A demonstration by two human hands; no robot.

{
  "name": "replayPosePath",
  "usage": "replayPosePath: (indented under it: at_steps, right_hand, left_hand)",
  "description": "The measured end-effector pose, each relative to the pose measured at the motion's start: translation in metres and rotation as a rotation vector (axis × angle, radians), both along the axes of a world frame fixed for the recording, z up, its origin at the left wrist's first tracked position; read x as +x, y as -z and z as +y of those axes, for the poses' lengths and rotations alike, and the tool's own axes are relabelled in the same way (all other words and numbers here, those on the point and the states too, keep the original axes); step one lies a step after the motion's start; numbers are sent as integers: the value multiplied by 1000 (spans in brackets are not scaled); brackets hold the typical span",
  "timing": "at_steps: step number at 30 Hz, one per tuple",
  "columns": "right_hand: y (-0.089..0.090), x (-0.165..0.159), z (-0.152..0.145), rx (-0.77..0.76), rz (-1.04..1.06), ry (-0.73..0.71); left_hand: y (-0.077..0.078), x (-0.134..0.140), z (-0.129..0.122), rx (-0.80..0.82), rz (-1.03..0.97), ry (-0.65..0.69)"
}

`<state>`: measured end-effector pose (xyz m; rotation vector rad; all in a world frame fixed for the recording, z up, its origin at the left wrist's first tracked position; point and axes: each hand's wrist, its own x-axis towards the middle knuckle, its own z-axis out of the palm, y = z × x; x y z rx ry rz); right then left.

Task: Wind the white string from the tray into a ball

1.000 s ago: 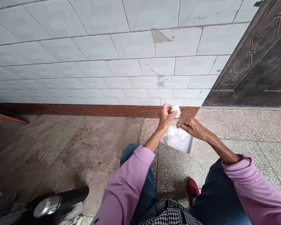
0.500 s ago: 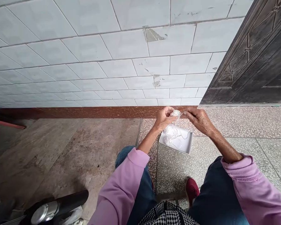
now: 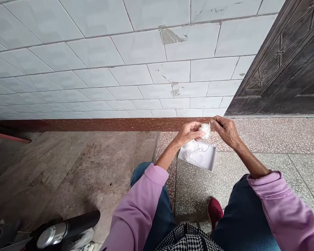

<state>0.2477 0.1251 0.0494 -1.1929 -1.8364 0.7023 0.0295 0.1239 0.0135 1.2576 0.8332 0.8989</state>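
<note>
Since half a second before, our right hand [image 3: 225, 129] had drawn in closer to the ball of white thread [image 3: 205, 130], and the ball sat a little further right. Our left hand [image 3: 188, 134] pinched the ball between thumb and fingertips; it was roundish, so we could tell no long axis or heading. The right hand's fingers were closed on a thread end at the ball's upper right (too fine to see clearly). Both hung just above the white box [image 3: 210, 161] on the speckled floor [image 3: 251, 139], loose thread lying inside.
</note>
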Motion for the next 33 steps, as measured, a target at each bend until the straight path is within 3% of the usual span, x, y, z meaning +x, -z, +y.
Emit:
replayPosePath:
  at_steps: [4, 12, 18, 24, 29, 33]
  right_hand:
    - [-2, -6, -2, 8, 18, -4]
    - [0, -9, -3, 11, 79, -5]
    - [10, -11, 7, -134, 180, -112]
    - [19, -17, -1, -90, -58, -267]
    - [12, -28, -21, -90, -142, -452]
    - [0, -23, -20, -64, -7, -365]
  left_hand:
    - [0, 3, -3, 14, -53, -60]
    - [-6, 3, -11, -28, -71, 0]
    - [-11, 2, -10, -130, -233, 12]
    - [-11, -2, -1, -95, -382, -231]
    - [-10, -9, 2, -22, -271, -430]
    - [-11, -13, -3, 44, -127, -418]
